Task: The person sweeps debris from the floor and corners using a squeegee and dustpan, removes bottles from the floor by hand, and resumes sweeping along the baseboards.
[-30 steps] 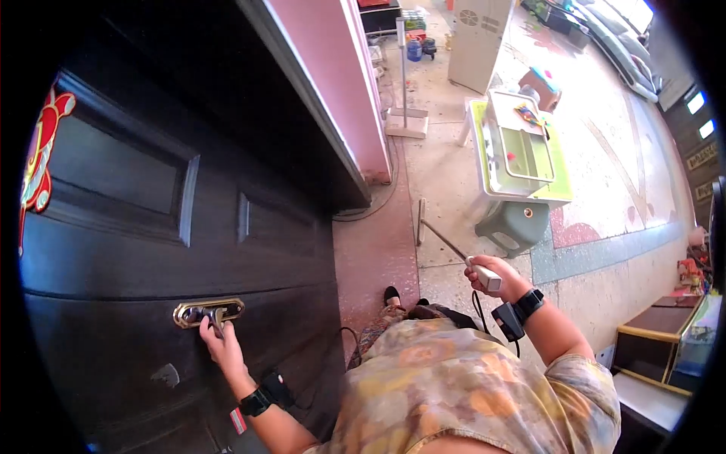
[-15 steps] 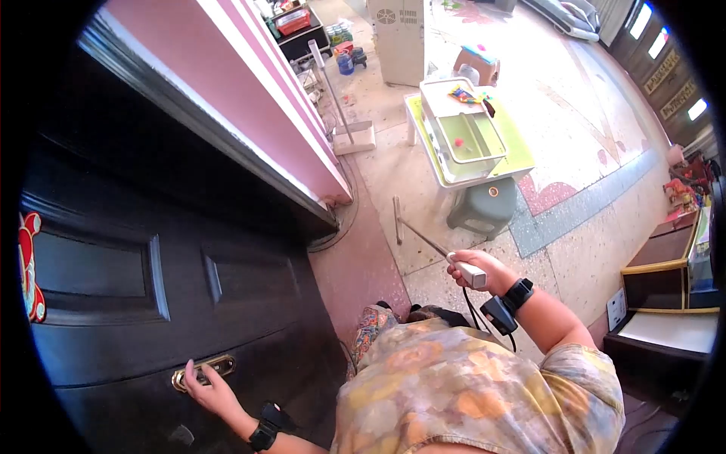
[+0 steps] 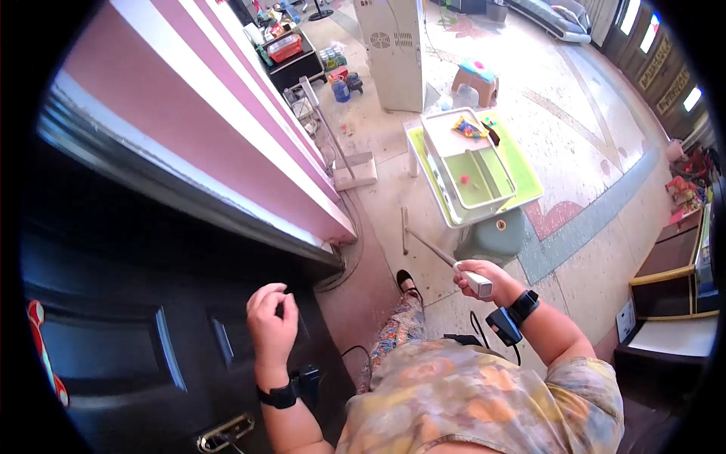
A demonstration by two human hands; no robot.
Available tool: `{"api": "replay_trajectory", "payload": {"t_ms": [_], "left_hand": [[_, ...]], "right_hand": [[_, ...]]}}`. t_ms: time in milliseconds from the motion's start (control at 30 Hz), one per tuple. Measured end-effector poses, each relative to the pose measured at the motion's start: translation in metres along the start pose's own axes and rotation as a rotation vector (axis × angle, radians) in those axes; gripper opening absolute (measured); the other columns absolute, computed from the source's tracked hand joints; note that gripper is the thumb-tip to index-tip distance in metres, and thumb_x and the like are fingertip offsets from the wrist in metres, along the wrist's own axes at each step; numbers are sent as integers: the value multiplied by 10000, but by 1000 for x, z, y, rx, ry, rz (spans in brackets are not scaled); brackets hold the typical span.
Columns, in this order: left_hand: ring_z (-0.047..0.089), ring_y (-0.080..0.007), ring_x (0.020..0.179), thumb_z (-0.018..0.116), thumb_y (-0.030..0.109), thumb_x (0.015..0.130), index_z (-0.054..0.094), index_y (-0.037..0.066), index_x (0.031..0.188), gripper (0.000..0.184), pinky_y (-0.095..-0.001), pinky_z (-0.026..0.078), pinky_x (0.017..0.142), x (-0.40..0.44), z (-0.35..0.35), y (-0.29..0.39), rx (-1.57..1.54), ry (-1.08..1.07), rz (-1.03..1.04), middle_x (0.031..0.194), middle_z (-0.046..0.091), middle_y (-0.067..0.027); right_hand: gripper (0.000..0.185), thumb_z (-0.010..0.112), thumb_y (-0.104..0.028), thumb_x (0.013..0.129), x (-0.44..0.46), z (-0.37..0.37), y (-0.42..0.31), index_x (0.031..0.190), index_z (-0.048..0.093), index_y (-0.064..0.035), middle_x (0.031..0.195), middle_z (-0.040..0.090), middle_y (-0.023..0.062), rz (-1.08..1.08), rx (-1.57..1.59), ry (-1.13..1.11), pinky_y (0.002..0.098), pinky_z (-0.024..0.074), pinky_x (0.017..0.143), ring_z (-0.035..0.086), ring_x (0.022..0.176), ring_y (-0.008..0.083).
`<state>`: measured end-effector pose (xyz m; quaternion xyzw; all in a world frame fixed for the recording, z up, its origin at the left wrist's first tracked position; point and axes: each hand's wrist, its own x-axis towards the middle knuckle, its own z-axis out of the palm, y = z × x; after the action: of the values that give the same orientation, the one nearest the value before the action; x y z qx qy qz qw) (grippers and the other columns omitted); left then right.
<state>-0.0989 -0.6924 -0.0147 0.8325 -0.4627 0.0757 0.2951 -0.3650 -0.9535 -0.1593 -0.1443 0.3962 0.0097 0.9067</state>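
Observation:
My left hand (image 3: pixel 273 321) is raised in front of the dark door (image 3: pixel 113 333), its fingers loosely curled and apart with nothing between them. Below it, clear of the fingers, is the brass-plated door handle (image 3: pixel 225 433). My right hand (image 3: pixel 484 281) is wrapped round the white grip of a thin-rodded tool (image 3: pixel 431 246). At the far end of the rod a narrow crossbar (image 3: pixel 404 230) is close to the floor. Both wrists carry black straps with small devices.
A green table (image 3: pixel 529 178) holds a clear bin with a colourful packet. Under its near edge is a grey-green stool (image 3: pixel 495 234). A long-handled dustpan (image 3: pixel 355 172) stands by the pink wall (image 3: pixel 197 98). A tall beige cabinet (image 3: pixel 389 53) is farther back. Brown furniture (image 3: pixel 665 272) is at the right.
My left hand has let go of the door handle and moved up and right. My right hand still holds the tool. The view has shifted, and one foot now shows farther forward.

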Motion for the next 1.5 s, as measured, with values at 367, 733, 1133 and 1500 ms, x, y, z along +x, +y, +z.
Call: {"api": "replay_trajectory", "payload": {"t_ms": [367, 733, 1133, 1500], "left_hand": [[546, -290, 764, 565, 81, 700, 564, 23, 773, 94, -357, 440, 676, 211, 120, -39, -207, -83, 57, 795, 566, -116], [580, -275, 690, 571, 178, 727, 603, 31, 807, 171, -334, 460, 630, 328, 253, -58, -443, -416, -125, 767, 598, -146], [558, -132, 600, 434, 430, 846, 497, 17, 1028, 456, -245, 469, 576, 488, 412, 36, -1404, -1146, -716, 872, 579, -105], [413, -76, 473, 493, 217, 851, 506, 31, 753, 211, -214, 357, 434, 552, 466, 98, -1864, -1090, -893, 680, 544, -74]], "right_hand": [[139, 526, -136, 809, 48, 102, -144, 868, 435, -48, 714, 504, 98, -107, -92, 46, 236, 447, 454, 504, 533, 145], [521, 502, -103, 766, 53, 178, -292, 1242, 333, 23, 737, 526, 65, -269, -682, 117, 215, 398, 448, 496, 533, 103], [578, 499, -85, 716, 49, 205, -429, 1269, 334, -50, 715, 564, 69, -276, -1117, 380, 237, 425, 486, 528, 554, 109], [556, 511, -43, 737, 22, 237, -477, 1266, 339, -51, 719, 529, 28, -287, -945, 464, 195, 387, 531, 493, 604, 77]]}}
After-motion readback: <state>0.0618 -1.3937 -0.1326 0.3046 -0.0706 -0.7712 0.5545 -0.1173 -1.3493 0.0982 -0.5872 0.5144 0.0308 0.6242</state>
